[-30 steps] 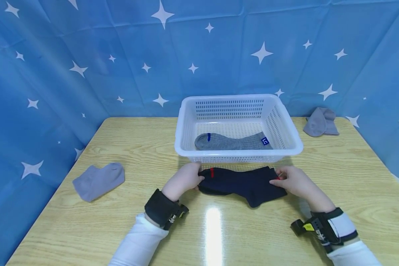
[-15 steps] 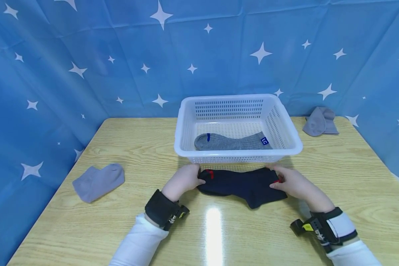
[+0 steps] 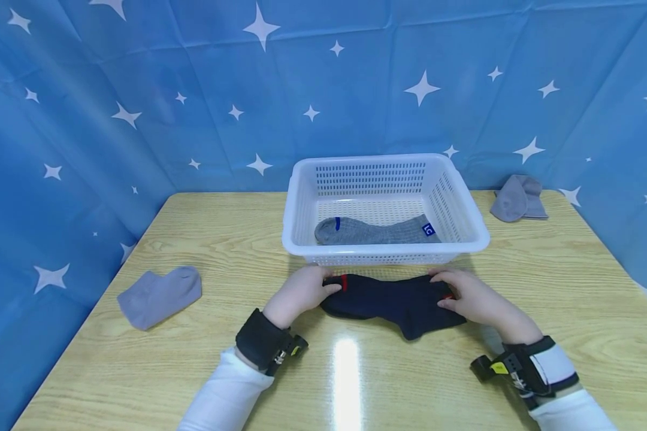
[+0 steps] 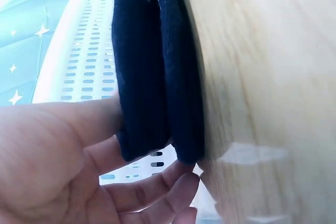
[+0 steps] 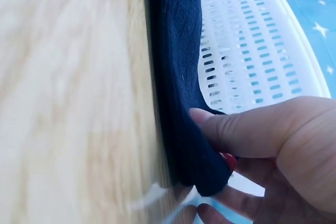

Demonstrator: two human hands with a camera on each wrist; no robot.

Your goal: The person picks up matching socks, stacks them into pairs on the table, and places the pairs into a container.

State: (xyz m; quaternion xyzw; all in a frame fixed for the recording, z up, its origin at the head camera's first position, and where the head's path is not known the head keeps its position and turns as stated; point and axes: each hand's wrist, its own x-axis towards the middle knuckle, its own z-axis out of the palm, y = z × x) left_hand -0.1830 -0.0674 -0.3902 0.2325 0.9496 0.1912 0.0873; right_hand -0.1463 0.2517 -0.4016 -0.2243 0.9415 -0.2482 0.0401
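Observation:
Two dark navy socks [image 3: 380,299], one on top of the other, lie flat across the table in front of the basket. Red marks show near both ends. My left hand [image 3: 302,290] holds their left end, the thumb on top. In the left wrist view the two sock layers [image 4: 142,72] stand a little apart, with the fingertips [image 4: 184,179] at the lower layer's end. At the right end my right hand [image 3: 471,299] grips the socks, thumb above. The right wrist view shows the thumb pressing the navy fabric [image 5: 181,61], other fingers partly hidden beneath.
Directly behind the socks stands a white slotted basket [image 3: 385,248] with grey ribbed socks [image 3: 380,230] inside. A greyish-purple sock [image 3: 162,294] lies on the left of the wooden table [image 3: 221,233]. Another folded grey sock [image 3: 519,199] is at the back right. A blue starry curtain [image 3: 280,78] hangs behind.
The right hand's fingers have shifted slightly left along the socks' far edge. My left thumb has slid further onto the left end. The socks stay nearly in place.

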